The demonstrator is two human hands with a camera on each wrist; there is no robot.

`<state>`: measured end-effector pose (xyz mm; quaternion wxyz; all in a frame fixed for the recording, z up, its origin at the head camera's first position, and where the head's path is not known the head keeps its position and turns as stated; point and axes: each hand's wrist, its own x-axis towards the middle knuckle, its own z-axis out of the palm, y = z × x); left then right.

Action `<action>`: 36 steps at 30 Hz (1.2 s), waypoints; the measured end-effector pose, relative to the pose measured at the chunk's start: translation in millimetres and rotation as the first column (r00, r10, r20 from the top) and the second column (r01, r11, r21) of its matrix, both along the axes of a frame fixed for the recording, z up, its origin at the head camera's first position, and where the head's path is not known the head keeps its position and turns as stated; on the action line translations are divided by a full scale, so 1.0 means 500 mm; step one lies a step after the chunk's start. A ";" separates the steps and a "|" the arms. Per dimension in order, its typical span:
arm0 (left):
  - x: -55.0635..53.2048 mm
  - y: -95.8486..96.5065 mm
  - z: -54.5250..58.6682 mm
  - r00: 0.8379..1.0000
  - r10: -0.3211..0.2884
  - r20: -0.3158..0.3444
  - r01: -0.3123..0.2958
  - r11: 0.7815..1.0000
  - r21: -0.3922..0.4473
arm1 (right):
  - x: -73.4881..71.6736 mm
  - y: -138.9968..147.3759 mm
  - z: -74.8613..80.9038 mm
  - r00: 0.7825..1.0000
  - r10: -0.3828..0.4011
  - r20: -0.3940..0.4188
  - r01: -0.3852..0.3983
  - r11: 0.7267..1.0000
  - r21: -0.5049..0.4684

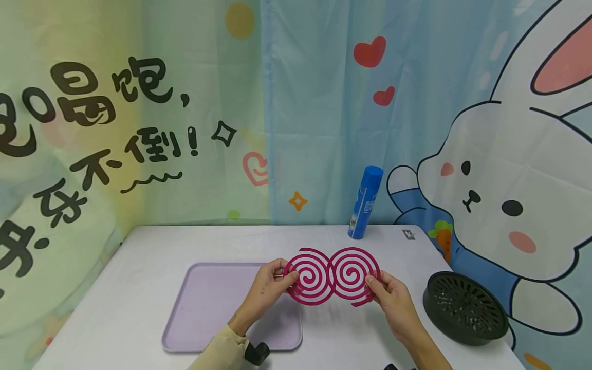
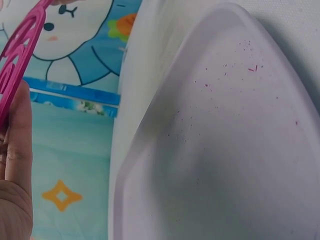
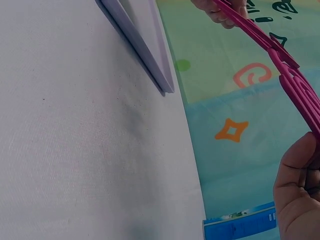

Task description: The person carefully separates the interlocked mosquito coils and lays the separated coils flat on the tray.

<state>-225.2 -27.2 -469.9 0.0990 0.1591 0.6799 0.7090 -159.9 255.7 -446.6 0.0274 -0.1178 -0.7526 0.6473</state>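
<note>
A joined pair of magenta mosquito coils [image 1: 311, 277] is held up above the table, the two spirals side by side and touching in the middle. My left hand [image 1: 268, 292] pinches the outer edge of the left spiral between thumb and fingers. At the far edge of the other spiral, my right hand [image 1: 396, 307] pinches likewise. The left wrist view catches the coils [image 2: 20, 55] nearly edge-on beside the left hand [image 2: 17, 165]. In the right wrist view the coils [image 3: 270, 50] slant between both hands, the right hand [image 3: 297, 190] at lower right.
A lilac tray [image 1: 208, 308] lies on the white table [image 1: 125, 298] under my left forearm, with magenta crumbs in it. At the back stands a blue spray can [image 1: 365, 203]. A dark round slotted container [image 1: 464, 308] sits at the right edge. Printed curtains [image 1: 305, 103] hang behind.
</note>
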 end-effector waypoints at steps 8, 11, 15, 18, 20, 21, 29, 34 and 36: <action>0.000 -0.004 0.000 1.000 0.005 0.004 -0.005 1.000 -0.012 | 0.000 0.001 0.000 1.000 0.002 -0.007 -0.002 1.000 0.002; 0.000 -0.005 0.000 1.000 0.005 0.007 -0.005 1.000 -0.013 | 0.000 0.003 -0.001 1.000 0.003 -0.004 -0.003 1.000 0.001; 0.000 -0.006 0.000 1.000 0.010 0.007 -0.010 1.000 -0.014 | 0.000 0.005 -0.001 1.000 0.002 0.002 -0.002 1.000 0.002; 0.001 -0.006 0.000 1.000 0.009 -0.005 -0.009 1.000 -0.021 | 0.002 0.007 0.000 1.000 -0.002 0.000 0.002 1.000 0.004; 0.000 -0.005 0.001 1.000 0.005 -0.012 -0.005 1.000 -0.030 | 0.002 0.008 -0.001 1.000 -0.001 -0.004 0.001 1.000 0.011; 0.001 -0.004 0.001 1.000 0.002 -0.016 -0.003 0.999 -0.033 | 0.002 0.009 -0.002 1.000 0.000 -0.006 0.001 1.000 0.014; 0.000 -0.011 -0.005 1.000 0.025 -0.010 -0.025 0.999 -0.027 | 0.002 0.017 -0.004 1.000 -0.016 0.009 0.016 1.000 0.018; 0.000 -0.018 -0.008 0.999 0.033 0.005 -0.033 0.999 -0.028 | 0.003 0.024 -0.009 1.000 -0.015 0.008 0.015 1.000 0.003; 0.001 -0.020 -0.009 0.999 0.038 0.009 -0.038 0.999 -0.033 | 0.004 0.026 -0.012 1.000 -0.015 0.009 0.015 1.000 -0.006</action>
